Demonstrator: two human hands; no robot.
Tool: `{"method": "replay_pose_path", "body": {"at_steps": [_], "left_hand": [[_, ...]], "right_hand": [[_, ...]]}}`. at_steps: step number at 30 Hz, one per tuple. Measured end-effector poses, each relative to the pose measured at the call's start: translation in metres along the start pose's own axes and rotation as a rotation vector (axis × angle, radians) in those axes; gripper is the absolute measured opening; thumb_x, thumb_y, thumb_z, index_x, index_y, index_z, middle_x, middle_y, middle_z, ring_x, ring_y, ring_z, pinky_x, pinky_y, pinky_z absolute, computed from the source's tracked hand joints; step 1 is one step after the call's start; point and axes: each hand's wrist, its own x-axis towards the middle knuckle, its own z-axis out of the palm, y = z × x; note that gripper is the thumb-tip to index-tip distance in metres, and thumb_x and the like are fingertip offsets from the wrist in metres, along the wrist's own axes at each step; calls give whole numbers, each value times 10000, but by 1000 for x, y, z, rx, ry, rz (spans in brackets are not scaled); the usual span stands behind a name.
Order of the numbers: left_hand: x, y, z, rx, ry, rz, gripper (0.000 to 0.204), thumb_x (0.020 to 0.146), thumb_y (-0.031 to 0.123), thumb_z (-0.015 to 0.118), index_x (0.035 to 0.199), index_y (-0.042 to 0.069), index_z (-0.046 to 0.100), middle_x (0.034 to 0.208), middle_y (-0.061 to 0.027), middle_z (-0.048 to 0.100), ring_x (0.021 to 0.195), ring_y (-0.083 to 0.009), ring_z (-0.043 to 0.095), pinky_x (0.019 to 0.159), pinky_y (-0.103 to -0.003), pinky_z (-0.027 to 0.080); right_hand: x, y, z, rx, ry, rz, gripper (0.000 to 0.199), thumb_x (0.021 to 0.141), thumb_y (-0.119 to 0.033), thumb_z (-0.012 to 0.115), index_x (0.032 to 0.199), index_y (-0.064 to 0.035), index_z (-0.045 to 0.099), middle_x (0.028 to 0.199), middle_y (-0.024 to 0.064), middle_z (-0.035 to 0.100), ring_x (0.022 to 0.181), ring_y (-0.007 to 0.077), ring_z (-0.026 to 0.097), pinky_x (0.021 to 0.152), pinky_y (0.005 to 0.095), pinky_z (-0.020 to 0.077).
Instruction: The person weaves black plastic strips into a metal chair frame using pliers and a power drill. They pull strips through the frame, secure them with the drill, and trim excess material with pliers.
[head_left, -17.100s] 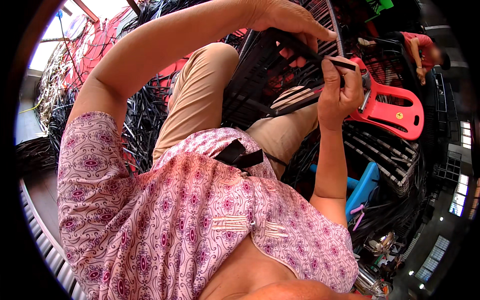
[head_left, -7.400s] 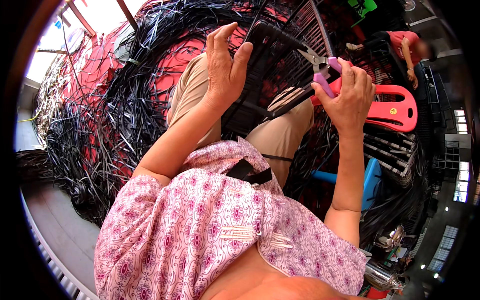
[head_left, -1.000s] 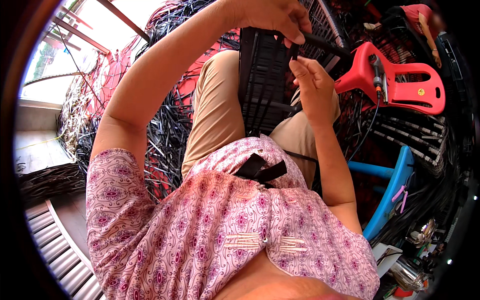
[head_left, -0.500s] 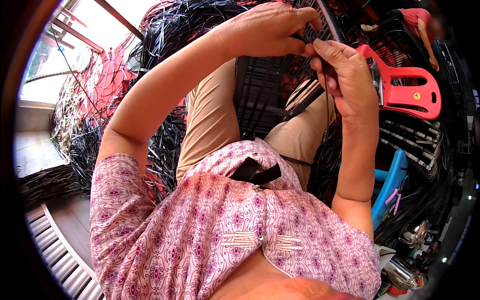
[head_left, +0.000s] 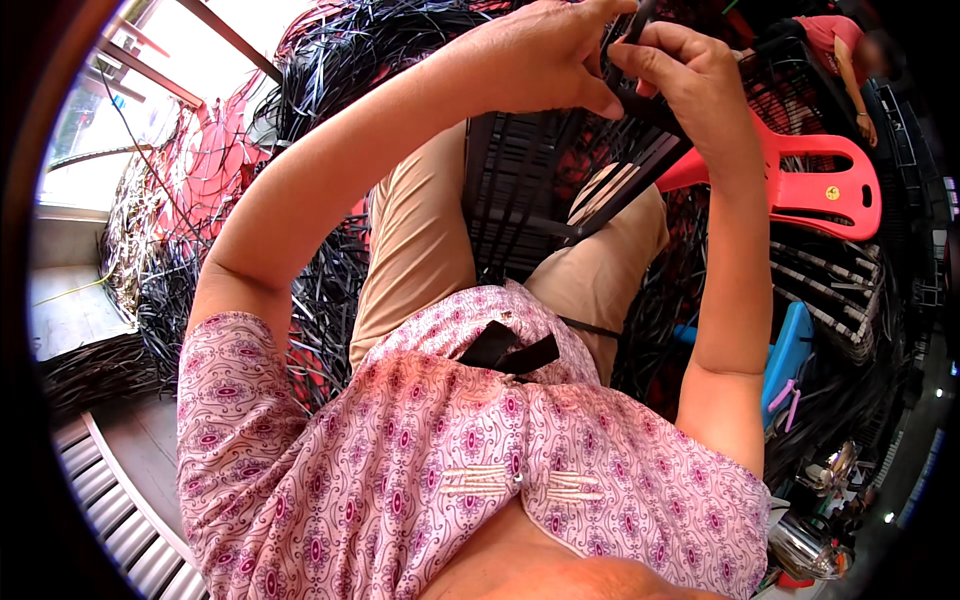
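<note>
A black woven plastic basket (head_left: 520, 185) stands tilted between my knees, its slatted side toward me. At its upper edge my left hand (head_left: 560, 58) is open, with thumb and forefinger spread apart; its other fingers are partly hidden. Close to its right, my right hand (head_left: 695, 80) is closed in a pinch on a dark flat plastic strip (head_left: 641, 18), which sticks up between the two hands. Where the strip meets the basket is hard to make out.
Heaps of black plastic strips (head_left: 340, 75) lie left and beyond. On the right are a red plastic chair (head_left: 820, 185), a blue stool (head_left: 790, 360) and metal pots (head_left: 805, 545). Another person in a pink top (head_left: 832, 42) is at the far right.
My right hand has risen and turned, now pinching the strip higher up. My left thumb and forefinger have spread apart, and the basket's edge shows more between the hands.
</note>
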Motion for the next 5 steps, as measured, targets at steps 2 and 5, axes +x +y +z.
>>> {"method": "replay_pose_path", "body": {"at_steps": [2,5], "left_hand": [[-12,8,0,17,122,55,938,744,199,830,1456,-30,264,864,-183,691,841,-364,688,759,-420,530],[-16,-6,18,271,305,165,979,734,261,860,1483,40,269,1074,-194,666,1008,-320,666,866,-381,524]], "right_hand": [[8,12,2,147,-23,92,202,890,-229,735,778,-78,660,652,-91,520,613,9,476,573,197,386],[27,14,-13,54,-276,305,235,894,-251,731,743,-102,630,649,-96,512,595,0,472,564,175,369]]}}
